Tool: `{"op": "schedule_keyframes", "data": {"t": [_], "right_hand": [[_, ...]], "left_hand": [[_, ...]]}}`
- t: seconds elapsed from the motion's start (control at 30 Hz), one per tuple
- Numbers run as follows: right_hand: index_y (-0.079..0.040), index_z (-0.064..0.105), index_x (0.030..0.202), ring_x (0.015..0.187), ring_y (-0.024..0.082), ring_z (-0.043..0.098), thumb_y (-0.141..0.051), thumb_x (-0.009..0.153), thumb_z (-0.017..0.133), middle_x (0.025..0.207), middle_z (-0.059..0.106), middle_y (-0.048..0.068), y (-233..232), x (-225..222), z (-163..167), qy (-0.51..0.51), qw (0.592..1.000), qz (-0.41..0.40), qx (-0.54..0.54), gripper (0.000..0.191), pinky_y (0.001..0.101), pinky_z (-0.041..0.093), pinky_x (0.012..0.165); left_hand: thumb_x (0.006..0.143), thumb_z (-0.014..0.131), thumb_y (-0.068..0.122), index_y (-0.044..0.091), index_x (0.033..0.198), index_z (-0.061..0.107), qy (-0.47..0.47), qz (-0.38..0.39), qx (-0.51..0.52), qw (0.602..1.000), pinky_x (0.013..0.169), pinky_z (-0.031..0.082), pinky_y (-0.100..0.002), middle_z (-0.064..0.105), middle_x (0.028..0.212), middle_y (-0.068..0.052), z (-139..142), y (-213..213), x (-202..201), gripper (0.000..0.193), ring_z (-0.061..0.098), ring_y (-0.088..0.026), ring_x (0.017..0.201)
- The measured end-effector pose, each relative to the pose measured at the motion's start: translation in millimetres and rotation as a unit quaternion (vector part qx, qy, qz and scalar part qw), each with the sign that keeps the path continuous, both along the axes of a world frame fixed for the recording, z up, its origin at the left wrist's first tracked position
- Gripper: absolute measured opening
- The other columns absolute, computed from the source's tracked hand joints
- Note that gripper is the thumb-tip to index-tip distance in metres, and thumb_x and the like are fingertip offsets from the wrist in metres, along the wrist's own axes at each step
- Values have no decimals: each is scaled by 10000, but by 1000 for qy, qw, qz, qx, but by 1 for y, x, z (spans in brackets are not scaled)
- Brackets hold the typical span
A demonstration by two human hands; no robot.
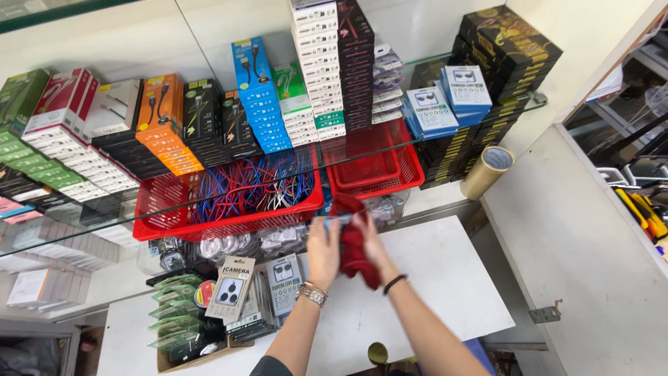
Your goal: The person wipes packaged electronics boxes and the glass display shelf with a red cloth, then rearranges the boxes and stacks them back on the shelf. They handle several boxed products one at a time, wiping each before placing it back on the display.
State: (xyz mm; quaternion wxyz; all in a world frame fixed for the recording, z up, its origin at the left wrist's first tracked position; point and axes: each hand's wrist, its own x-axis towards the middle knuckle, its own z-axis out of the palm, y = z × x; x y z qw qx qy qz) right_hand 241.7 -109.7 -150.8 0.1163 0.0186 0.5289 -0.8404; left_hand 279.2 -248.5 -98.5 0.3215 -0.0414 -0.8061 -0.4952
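Observation:
My left hand [323, 252] and my right hand [369, 240] meet over the white table [445, 278], both gripping a dark red cloth [353, 244]. The cloth is bunched between them and hangs down past my right wrist. A small bluish object, partly hidden, pokes out between the fingers at the top of the cloth; I cannot tell what it is. Silver bangles circle my left wrist and a black band circles my right wrist. Just beyond my hands stands a red basket [167, 209] full of blue and red cables.
A glass shelf [83, 230] carries stacked boxes of cables and accessories in many colours, plus a second red basket [379, 170]. Packets of camera lens covers [233, 289] sit at the table's left. A tape roll [488, 170] leans at the right by a white counter [577, 251].

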Motion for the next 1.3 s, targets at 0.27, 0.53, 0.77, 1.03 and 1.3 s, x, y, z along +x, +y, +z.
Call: {"op": "schedule_keyframes", "data": {"t": [0.27,0.53,0.77,1.03,1.3], "right_hand": [[-44,522,1424,1026,199,636,-354,992,627,1229,664,147,6,25,41,48,989,-49,134,542,386,539,890],[-29,609,1358,1077,154,690,-379,938,667,1245,714,72,10,36,52,-68,988,129,-52,549,339,570,932],[-30,593,1364,852,234,624,-343,1054,709,1028,656,106,29,12,47,-83,984,124,-99,456,393,532,724],[-32,632,1335,1024,212,699,-297,1022,603,1168,740,126,36,49,86,99,966,-39,237,412,334,561,910],[-94,587,1382,1296,376,494,-190,964,609,1443,531,162,50,60,45,404,755,-73,512,430,457,439,1068]], "left_hand": [[1079,493,351,-26,1053,603,-195,22,417,888,708,530,-371,680,1013,-183,-1,-27,-34,394,649,-234,841],[1093,520,364,-102,1257,540,-93,93,122,984,1221,277,-434,348,1603,-234,-18,-33,-56,494,320,-334,1484],[1039,566,341,-72,1335,525,-99,38,150,983,1100,380,-418,435,1453,-224,-28,5,-49,510,483,-296,1307],[1089,505,295,-15,1149,511,-82,90,435,892,756,539,-343,655,1016,-110,-15,-12,-61,316,620,-171,871],[1050,496,276,39,1100,510,-97,-11,596,797,780,568,-308,681,1013,-71,-28,35,-64,243,665,-141,883]]}}
